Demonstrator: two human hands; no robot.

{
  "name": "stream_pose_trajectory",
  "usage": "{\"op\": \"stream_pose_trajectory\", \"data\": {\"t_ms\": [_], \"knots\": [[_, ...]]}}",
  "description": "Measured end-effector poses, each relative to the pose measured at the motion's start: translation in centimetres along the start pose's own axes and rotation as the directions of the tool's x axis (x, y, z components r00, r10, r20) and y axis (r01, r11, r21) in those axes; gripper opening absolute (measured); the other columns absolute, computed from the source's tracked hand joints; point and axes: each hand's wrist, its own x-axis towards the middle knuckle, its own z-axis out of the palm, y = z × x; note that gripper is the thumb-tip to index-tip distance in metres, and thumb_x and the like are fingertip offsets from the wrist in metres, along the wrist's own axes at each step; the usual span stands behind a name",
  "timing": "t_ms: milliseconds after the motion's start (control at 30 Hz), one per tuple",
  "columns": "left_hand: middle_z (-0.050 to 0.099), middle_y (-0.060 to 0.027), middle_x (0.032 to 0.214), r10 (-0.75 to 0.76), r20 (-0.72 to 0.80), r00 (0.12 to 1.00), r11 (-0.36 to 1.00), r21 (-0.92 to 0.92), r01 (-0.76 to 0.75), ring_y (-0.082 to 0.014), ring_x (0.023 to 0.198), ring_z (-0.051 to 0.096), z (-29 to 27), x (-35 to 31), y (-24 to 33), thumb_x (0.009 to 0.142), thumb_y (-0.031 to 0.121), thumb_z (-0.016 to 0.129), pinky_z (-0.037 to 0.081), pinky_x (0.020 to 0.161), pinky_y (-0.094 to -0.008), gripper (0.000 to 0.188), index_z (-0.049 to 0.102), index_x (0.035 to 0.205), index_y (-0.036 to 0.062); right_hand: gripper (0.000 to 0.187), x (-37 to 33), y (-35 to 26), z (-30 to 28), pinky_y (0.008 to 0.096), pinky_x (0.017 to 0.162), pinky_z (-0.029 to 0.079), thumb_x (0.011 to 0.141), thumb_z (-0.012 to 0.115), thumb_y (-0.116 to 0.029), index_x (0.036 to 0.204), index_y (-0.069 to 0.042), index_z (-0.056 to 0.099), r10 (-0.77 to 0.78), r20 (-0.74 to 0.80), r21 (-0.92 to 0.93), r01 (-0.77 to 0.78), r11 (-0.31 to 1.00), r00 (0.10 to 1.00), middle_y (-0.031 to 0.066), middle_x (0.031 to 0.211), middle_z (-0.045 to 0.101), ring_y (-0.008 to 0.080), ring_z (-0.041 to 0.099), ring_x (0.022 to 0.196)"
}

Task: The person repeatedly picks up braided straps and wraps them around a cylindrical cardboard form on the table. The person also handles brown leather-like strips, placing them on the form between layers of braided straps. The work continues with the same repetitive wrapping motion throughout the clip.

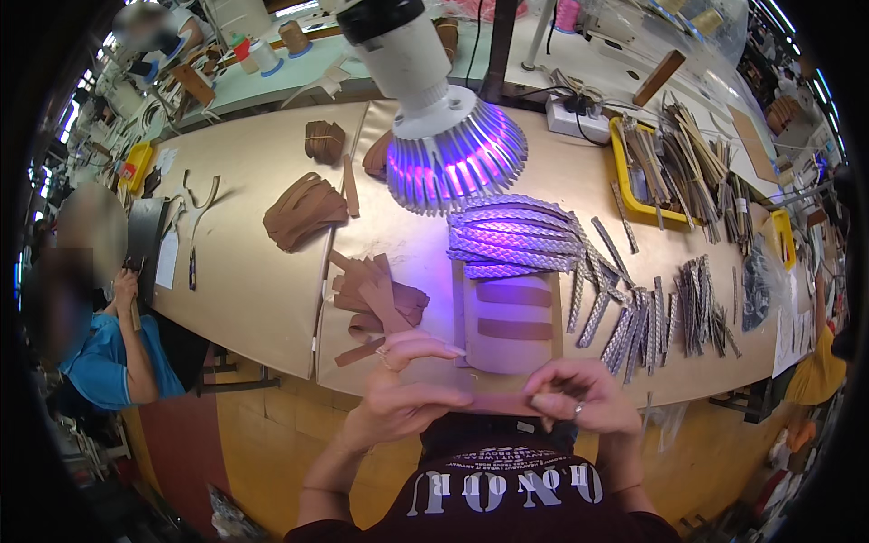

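A flat brown strip (503, 404) stretches level between my two hands, just off the table's near edge. My left hand (405, 387) grips its left end low down, with the upper fingers stretched out to the right. At the other end my right hand (587, 395) pinches the strip, fingers curled in. Beyond them lies a pale board with a rounded near end (509, 357), bearing two short brown strips (513, 293) laid crosswise. Braided silvery strips (516, 240) cover its far end, lit violet by the lamp (457, 158). Cut brown strips (385, 294) are heaped to the left.
Brown strip bundles (306, 213) lie farther left. More braided pieces (638, 335) spread to the right, near a yellow tray (625, 172) of strips. A power strip (577, 119) stands at the back. A co-worker in a blue shirt (109, 362) sits at far left.
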Motion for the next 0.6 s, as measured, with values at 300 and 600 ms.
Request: {"op": "stream_pose_trajectory", "data": {"t_ms": [300, 600], "knots": [[0.059, -0.008, 0.115, 0.151, -0.106, 0.983, 0.948, 0.298, -0.113, -0.0287, 0.103, 0.059, 4.3, -2.4, -6.1, 0.066, 0.005, 0.079, 0.051, 0.086, -0.0393, 0.03, 0.076, 0.093, 0.0178, 0.023, 2.0, 0.9, -1.6, 0.0242, 0.07, 0.05, 0.09, 0.071, -0.009, 0.107, 0.001, 0.061, -0.288, -0.29, -0.481, 0.121, 0.868, 0.913, 0.007, 0.084, 0.068, 0.012, 0.066, 0.079], [0.058, -0.0108, 0.119, 0.103, -0.141, 0.985, 0.933, 0.357, -0.046, -0.0288, 0.106, 0.057, 5.7, -4.0, -7.1, 0.066, 0.004, 0.081, 0.049, 0.087, -0.0393, 0.03, 0.076, 0.092, 0.0176, 0.028, 1.7, 3.2, -2.3, 0.0267, 0.07, 0.05, 0.089, 0.073, -0.012, 0.106, -0.001, 0.054, -0.282, -0.367, -0.484, 0.077, 0.871, 0.887, 0.006, 0.085, 0.063, 0.0125, 0.063, 0.076]]}}
